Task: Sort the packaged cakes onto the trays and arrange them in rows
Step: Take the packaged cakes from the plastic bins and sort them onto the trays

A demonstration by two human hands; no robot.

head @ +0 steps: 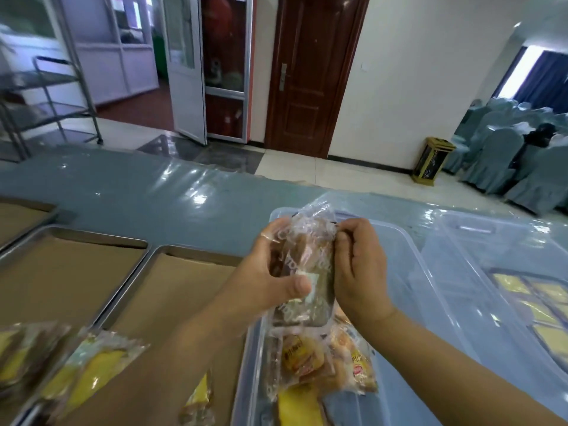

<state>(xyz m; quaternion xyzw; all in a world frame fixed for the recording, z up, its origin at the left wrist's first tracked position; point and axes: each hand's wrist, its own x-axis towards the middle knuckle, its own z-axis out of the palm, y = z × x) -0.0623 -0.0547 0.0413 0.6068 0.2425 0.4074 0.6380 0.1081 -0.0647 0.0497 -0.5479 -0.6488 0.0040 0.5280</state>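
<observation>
Clear film wraps the brown cake (309, 290), held above the plastic bin (396, 262), its long axis running away from the person, crimped end up and farthest. The left hand (267, 272) grips its left edge, thumb on the label; the right hand (359, 269) curls round the right edge.

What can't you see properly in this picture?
Head view:
- Brown cake packet: its print, covered by left hand, right hand and glare.
- Yellow packets on the trays: blurred, cut by the bottom edge.
- Packets in the clear bin: partly hidden beneath the held packet.
</observation>
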